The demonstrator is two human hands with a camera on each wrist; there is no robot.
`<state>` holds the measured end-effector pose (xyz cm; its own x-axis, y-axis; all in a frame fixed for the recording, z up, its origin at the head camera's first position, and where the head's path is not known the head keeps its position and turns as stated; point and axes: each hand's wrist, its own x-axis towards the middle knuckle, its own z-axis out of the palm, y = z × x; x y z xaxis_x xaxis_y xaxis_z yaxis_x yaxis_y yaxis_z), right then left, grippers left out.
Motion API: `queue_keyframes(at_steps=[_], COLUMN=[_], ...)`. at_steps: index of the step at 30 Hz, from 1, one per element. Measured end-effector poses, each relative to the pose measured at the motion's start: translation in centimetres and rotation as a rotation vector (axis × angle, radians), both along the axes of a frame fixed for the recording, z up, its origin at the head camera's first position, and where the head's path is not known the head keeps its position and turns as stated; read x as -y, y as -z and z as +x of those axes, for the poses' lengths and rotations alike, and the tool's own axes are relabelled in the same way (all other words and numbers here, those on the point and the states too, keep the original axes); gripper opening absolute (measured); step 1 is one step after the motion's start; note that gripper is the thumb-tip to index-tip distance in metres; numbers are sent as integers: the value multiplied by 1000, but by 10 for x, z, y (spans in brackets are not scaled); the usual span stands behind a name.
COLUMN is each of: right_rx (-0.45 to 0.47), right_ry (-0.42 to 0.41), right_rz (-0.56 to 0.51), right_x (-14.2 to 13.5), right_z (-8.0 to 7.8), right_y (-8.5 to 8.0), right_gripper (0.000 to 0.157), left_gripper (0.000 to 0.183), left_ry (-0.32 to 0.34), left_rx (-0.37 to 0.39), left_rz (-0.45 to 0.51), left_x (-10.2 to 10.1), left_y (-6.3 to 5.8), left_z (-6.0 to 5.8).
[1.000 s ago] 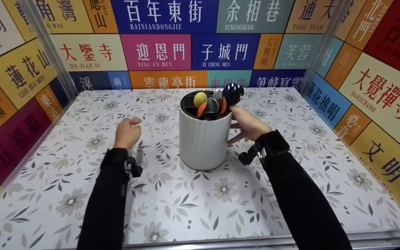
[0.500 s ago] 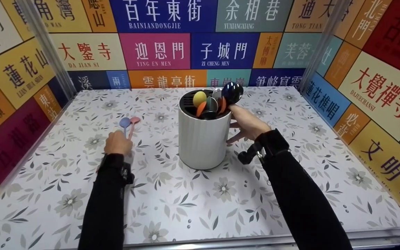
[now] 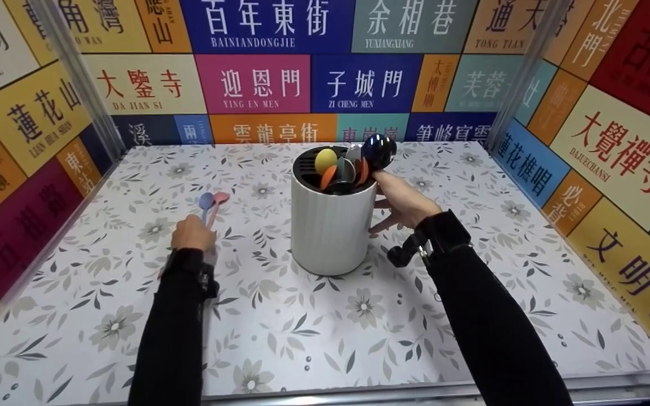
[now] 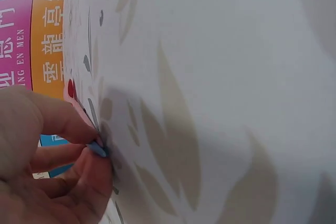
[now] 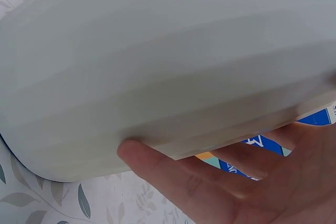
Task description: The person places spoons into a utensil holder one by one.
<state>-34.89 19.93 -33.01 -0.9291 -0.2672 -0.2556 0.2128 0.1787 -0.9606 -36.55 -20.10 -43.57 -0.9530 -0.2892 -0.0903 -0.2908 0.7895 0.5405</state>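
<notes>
My left hand [image 3: 192, 233] is low over the table on the left, its thumb and fingertips pinching the handles of a blue spoon [image 3: 206, 201] and a pink spoon [image 3: 220, 197]. Both bowls point away from me. In the left wrist view, a bit of blue [image 4: 97, 149] shows between the fingertips beside the pink handle [image 4: 80, 109]. With fingers spread, my right hand [image 3: 407, 202] rests against the right side of a white ribbed utensil holder [image 3: 330, 237]. Its topmost finger or thumb reaches the rim; in the right wrist view, one fingertip [image 5: 134, 150] touches the wall.
The holder's black slotted top [image 3: 306, 163] carries several utensils, including a yellow rounded one [image 3: 325, 162], orange ones [image 3: 328, 177] and a glossy dark ladle-like head [image 3: 378, 151] leaning right. Lettered walls [image 3: 257, 84] enclose the floral tabletop [image 3: 302, 338] at the back and both sides.
My left hand has shifted left and slightly nearer me. The two spoons, out of sight a second ago, now show beyond its fingers, which pinch their handles. The right hand and holder stay put.
</notes>
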Motion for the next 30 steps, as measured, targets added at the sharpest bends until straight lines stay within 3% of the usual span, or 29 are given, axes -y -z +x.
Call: queue_keyframes(at_steps=[10, 16, 20, 23, 26, 30], right_rx=[-7, -3, -3, -2, 1, 6], right_ry=[-16, -18, -14, -3, 2, 10], right_rz=[6, 5, 8, 2, -5, -6], right_x=[0, 0, 0, 0, 0, -1], right_z=[0, 1, 1, 1, 1, 0], right_y=[0, 0, 0, 0, 0, 0], right_gripper=[51, 53, 54, 53, 54, 54], left_gripper=[43, 61, 86, 96, 73, 47], left_ry=[2, -45, -69, -99, -170, -271], left_rx=[111, 186, 197, 146, 39, -173], left_rz=[54, 142, 162, 225, 350, 522], left_x=[3, 2, 1, -1, -6, -17], left_y=[-4, -8, -7, -7, -7, -10], left_z=[1, 4, 4, 3, 0, -8])
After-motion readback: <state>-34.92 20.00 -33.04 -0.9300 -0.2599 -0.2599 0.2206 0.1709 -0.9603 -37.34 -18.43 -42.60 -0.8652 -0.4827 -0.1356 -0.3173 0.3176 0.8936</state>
